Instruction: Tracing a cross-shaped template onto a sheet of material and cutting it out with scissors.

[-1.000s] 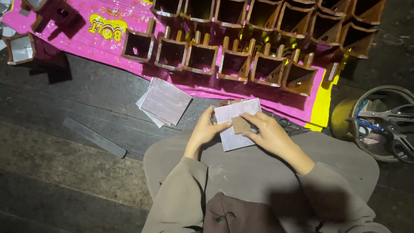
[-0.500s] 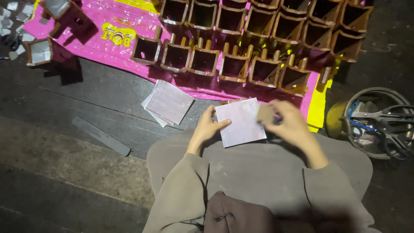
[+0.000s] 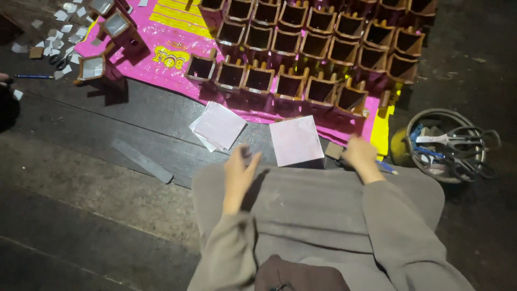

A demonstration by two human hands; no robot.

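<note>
Long loose grey sleeves, grey garment across lap, dark brown cloth beneath

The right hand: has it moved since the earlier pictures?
Yes. The right hand has left the pale square sheet and moved right, toward the bowl of scissors.

Left hand [image 3: 239, 175] hovers over the lap, fingers loosely spread and pointing to twelve o'clock, palm turned inward, holding nothing. Right hand [image 3: 360, 153] reaches out toward one o'clock, fingers curled downward, knuckles up; its grip is hidden. Both forearms in grey sleeves angle forward from the body.
</note>
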